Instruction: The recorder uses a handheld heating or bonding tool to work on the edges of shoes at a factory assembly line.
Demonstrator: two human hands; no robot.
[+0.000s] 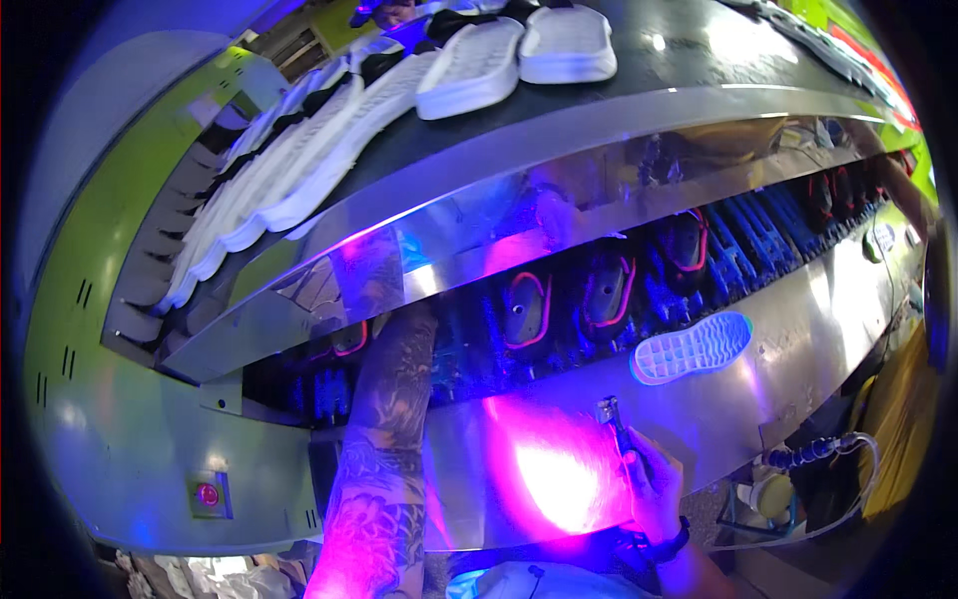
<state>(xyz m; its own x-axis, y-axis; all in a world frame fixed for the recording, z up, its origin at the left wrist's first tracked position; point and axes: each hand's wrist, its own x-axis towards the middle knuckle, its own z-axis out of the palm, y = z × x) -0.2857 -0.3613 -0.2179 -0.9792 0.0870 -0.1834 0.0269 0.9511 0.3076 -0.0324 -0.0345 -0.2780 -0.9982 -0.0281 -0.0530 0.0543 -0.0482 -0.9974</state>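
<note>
My left forearm (384, 409) reaches across the metal ledge and in under the long steel shelf. Its hand is hidden beneath the shelf, so I cannot see what it touches. Over the ledge at right of centre, my right hand (654, 484) is closed around a small tool (612, 417) with a dark handle and a shiny metal head; its exact kind is unclear. Just beyond that tool lies a white shoe sole (692, 348), its ridged side up. Dark shoe-shaped pieces with red-orange rims, one of them here (527, 309), sit in the channel beyond the ledge.
White soles (469, 65) line the upper dark surface, several in a curved row. Steel shelf edge (479, 215) overhangs the channel. A red button (208, 494) is on the green machine housing (110, 399) at left. A coiled blue hose (798, 456) hangs at right. Bright pink light glares on the ledge (559, 474).
</note>
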